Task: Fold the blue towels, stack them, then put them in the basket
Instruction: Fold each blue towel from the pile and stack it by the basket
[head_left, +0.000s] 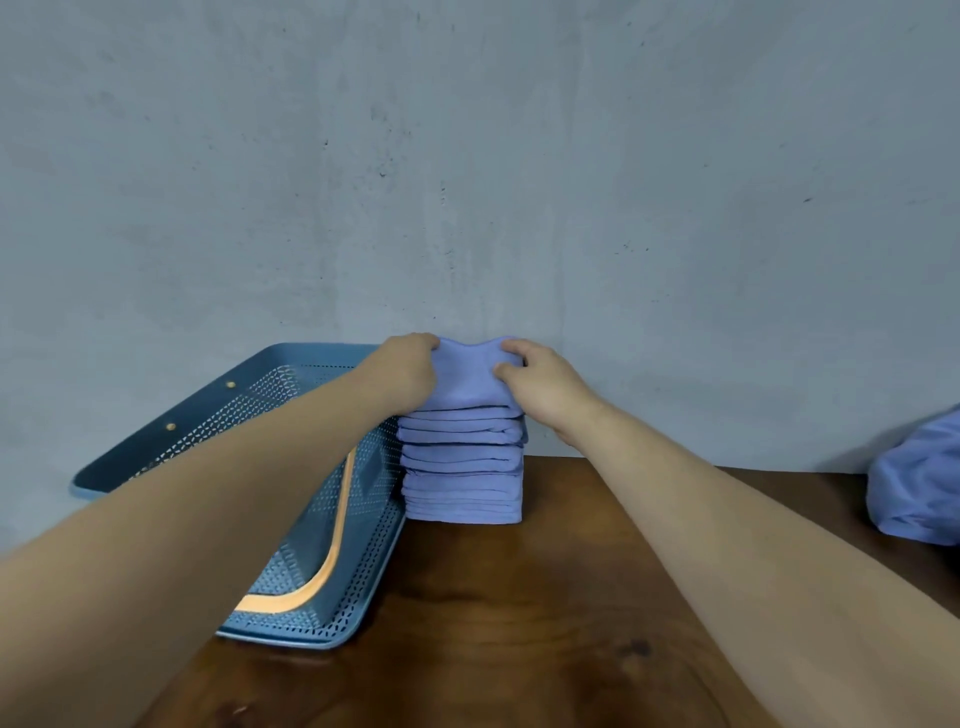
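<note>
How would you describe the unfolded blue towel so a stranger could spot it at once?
Start at the wooden table against the grey wall and follow it to the picture's right edge. There lies the crumpled blue towel. Unlike the stack of folded towels that the left hand and right hand grip beside the basket, it is a rumpled, untouched heap.

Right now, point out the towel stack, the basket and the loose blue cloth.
towel stack (462, 483), head view, front of layers.
basket (135, 452), head view, solid left wall.
loose blue cloth (919, 483), head view, crumpled middle.
</note>
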